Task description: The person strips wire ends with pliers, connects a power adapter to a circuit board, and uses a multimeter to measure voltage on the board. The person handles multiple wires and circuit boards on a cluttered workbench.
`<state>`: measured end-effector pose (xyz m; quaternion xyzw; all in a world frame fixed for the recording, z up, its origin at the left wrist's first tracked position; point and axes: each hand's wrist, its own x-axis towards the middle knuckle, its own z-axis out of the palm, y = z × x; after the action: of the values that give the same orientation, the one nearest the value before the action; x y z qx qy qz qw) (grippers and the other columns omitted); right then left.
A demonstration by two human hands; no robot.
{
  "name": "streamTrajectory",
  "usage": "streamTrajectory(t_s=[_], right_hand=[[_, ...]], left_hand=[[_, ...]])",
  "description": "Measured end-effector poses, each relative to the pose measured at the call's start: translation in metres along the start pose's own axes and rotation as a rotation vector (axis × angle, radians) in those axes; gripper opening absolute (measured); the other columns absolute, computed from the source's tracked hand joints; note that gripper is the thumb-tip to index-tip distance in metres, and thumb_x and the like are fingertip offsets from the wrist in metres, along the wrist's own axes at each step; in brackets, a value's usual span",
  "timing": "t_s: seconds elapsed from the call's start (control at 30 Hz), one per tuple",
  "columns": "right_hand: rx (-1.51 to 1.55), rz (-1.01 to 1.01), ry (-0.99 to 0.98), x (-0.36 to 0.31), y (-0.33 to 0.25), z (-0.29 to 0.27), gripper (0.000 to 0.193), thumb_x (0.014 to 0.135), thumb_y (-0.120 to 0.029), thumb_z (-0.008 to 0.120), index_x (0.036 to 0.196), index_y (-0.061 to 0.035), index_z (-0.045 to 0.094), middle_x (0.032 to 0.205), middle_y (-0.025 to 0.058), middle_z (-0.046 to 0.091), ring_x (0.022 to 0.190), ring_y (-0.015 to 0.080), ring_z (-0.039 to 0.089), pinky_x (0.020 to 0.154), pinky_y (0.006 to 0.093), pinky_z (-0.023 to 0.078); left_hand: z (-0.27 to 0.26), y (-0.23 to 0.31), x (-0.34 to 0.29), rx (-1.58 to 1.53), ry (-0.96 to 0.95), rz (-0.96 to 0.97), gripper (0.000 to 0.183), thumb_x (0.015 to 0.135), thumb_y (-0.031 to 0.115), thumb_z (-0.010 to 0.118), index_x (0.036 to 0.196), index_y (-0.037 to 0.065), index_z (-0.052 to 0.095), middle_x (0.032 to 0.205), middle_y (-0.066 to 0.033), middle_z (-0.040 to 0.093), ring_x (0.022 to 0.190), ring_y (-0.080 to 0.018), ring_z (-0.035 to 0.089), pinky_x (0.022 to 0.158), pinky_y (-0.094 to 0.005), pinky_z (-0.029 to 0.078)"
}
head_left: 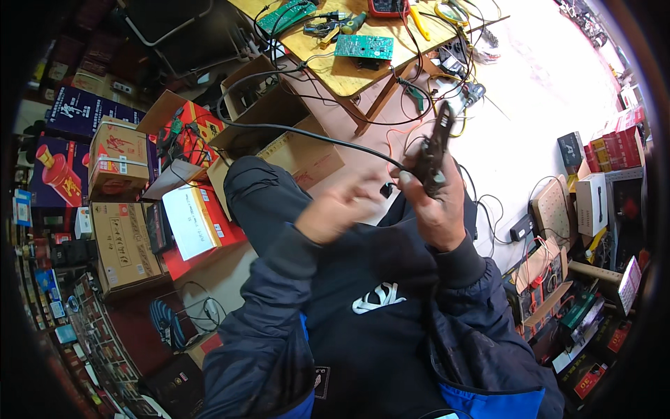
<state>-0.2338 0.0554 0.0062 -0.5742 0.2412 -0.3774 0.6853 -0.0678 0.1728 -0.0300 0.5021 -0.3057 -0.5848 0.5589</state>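
Observation:
My right hand (444, 218) is closed around a dark, long, narrow object (434, 150) that stands up above the fingers. Its outline is uneven and blurred, so its exact kind does not show. A thick black cable (321, 135) runs from beside the table to this object. To the left, over my lap, my left hand (340, 209) is smeared by motion, apart from the object. Whether its fingers hold anything cannot be made out.
Ahead stands a wooden table (324, 66) with a green circuit board (364, 47), pliers and a red meter (388, 7). An open cardboard box (307, 155) is left of my knee, with stacked cartons (125, 241) beyond. Tools, boxes and loose wires lie at the right.

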Motion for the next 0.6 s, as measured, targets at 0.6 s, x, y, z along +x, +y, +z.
streamTrajectory(t_s=[0.6], right_hand=[[0.011, 0.308, 0.197, -0.002, 0.005, -0.056, 0.037, 0.086, -0.008, 0.070, 0.121, 0.0002, 0.060, 0.120, 0.0140, 0.068, 0.099, 0.0159, 0.064, 0.091, 0.0297, 0.047]], left_hand=[[-0.014, 0.026, 0.003, -0.601, 0.389, 0.406, 0.027, 0.110, 0.024, 0.053, 0.115, 0.000, 0.065, 0.102, -0.0135, 0.073, 0.089, -0.0206, 0.071, 0.085, -0.0347, 0.060]])
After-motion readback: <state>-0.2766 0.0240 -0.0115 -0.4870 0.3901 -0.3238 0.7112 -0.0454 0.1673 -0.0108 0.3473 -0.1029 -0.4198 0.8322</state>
